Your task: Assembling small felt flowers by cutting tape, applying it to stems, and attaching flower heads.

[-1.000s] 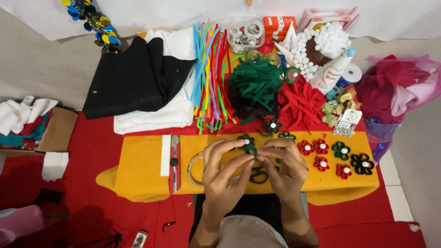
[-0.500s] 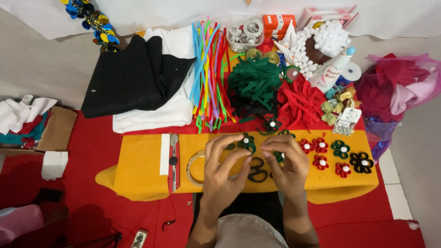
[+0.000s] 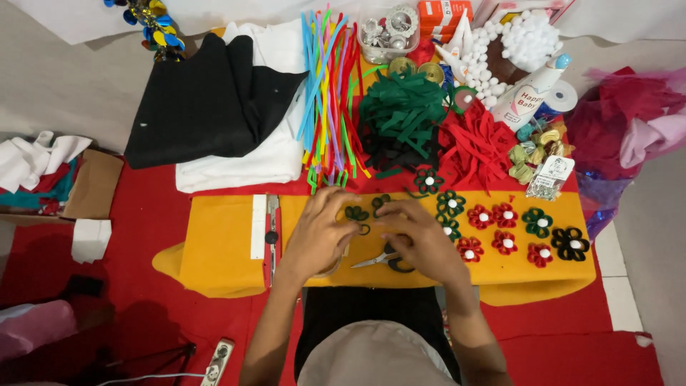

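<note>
We are resting our left hand point(image 3: 318, 236) palm-down on the yellow felt sheet point(image 3: 221, 250), its fingers point(image 3: 336, 204) spread loosely and grasping nothing, their tips lying just beside a small dark green felt flower point(image 3: 356, 213). Our right hand point(image 3: 421, 243) is lying next to it, fingers point(image 3: 391, 211) extended and released, reaching toward a second green felt flower point(image 3: 381, 201) near the sheet's far edge; we cannot tell whether the fingertips are touching it. Black-handled scissors point(image 3: 382, 259) are lying on the yellow felt, partly hidden under our right hand.

To the right of our hands, finished felt flowers are sitting on the yellow felt: green ones with white pompom centres point(image 3: 451, 204), red ones point(image 3: 505, 214) and a black one point(image 3: 570, 244). To the left, a utility knife point(image 3: 271, 236) is lying beside a white strip point(image 3: 258, 225).

Beyond the felt, on the red cloth point(image 3: 150, 214), we are looking at a bundle of coloured pipe cleaners point(image 3: 329, 93), a heap of green felt strips point(image 3: 401, 118), a heap of red felt strips point(image 3: 475, 146), folded black fabric point(image 3: 207, 107) over white fabric point(image 3: 243, 168), and a pile of white pompoms point(image 3: 525, 39).
</note>
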